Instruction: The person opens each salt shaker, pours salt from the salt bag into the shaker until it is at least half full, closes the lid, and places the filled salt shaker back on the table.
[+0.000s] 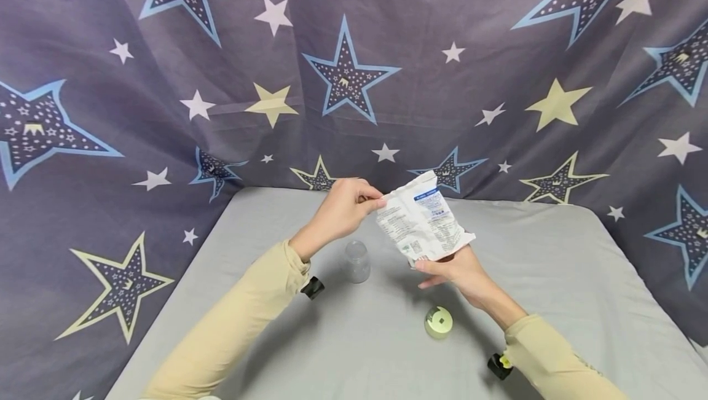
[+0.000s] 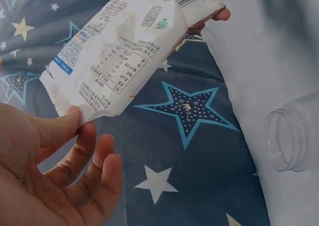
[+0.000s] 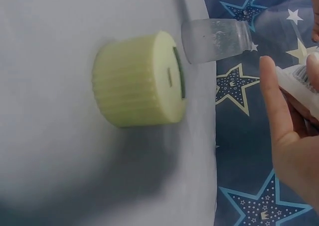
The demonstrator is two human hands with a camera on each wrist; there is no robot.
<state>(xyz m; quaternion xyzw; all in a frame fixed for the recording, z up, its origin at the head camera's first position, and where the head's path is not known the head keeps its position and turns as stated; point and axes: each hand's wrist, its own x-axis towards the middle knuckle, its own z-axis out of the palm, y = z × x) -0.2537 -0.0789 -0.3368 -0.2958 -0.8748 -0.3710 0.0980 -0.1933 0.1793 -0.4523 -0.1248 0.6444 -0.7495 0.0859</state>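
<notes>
A white printed packet (image 1: 423, 219) is held up between both hands above the grey surface. My left hand (image 1: 348, 206) pinches its upper left corner between thumb and forefinger; the other fingers (image 2: 92, 186) curl loosely below the packet in the left wrist view. With the right hand (image 1: 456, 271) I grip the packet's lower end, thumb on the printed face. Below the left hand stands an uncapped clear jar (image 1: 357, 263), its threaded mouth showing in the left wrist view. A pale green ribbed lid (image 3: 134, 81) lies on the surface below the right hand.
The grey cloth-covered table (image 1: 376, 351) reaches back to a dark star-patterned curtain (image 1: 354, 136), which also hangs along both sides. A black wrist camera (image 1: 313, 288) sits under the left sleeve, another wrist camera (image 1: 499, 365) under the right.
</notes>
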